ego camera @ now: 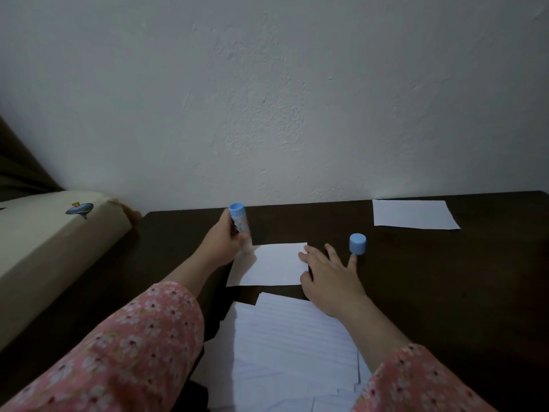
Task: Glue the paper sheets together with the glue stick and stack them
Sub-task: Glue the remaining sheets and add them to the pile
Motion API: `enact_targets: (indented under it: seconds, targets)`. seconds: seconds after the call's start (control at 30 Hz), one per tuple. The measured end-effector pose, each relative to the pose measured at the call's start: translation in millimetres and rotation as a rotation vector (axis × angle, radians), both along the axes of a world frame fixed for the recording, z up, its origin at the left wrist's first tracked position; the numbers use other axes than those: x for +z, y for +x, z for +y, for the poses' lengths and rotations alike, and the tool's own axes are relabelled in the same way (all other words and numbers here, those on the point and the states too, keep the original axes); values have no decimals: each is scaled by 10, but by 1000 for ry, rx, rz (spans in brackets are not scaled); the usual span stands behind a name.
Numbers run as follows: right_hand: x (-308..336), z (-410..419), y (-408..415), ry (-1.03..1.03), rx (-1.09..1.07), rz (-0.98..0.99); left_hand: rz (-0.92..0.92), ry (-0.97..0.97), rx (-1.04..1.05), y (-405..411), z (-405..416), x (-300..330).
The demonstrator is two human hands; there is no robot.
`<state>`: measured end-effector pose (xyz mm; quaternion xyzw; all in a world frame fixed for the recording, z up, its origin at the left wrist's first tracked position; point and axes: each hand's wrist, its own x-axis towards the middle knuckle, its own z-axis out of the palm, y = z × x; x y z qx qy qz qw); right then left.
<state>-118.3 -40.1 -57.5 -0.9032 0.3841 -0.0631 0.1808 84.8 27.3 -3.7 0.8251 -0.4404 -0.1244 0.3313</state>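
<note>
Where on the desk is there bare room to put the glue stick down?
Bare desk right of the cap, below the far sheet; also between that sheet and the glue stick. Crowded in the middle: both hands, small sheet, lined pile.

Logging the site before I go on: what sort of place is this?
Probably a room in a home, not a workshop: a dark wooden table pushed against a plain white plastered wall, with a cream cushioned piece bearing a fish print beside it, perhaps a bed or sofa.
</note>
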Motion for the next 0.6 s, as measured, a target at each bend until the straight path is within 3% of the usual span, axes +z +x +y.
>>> enact_targets:
  seconds: [0.13,0.27,0.33,0.47,0.6]
  targets:
    - [9,0,4,5,7,8,105,-69,99,-7,41,-37]
    - [48,15,-1,-14,5,5,592,-549,518,-131,195,10]
    - [83,38,1,-35,-7,24,685,-708,614,-216,275,3]
    - [177,152,32,-176,-40,134,756,-786,580,-396,357,-14]
    - [201,218,38,-265,-60,38,789,-740,435,-521,398,-59]
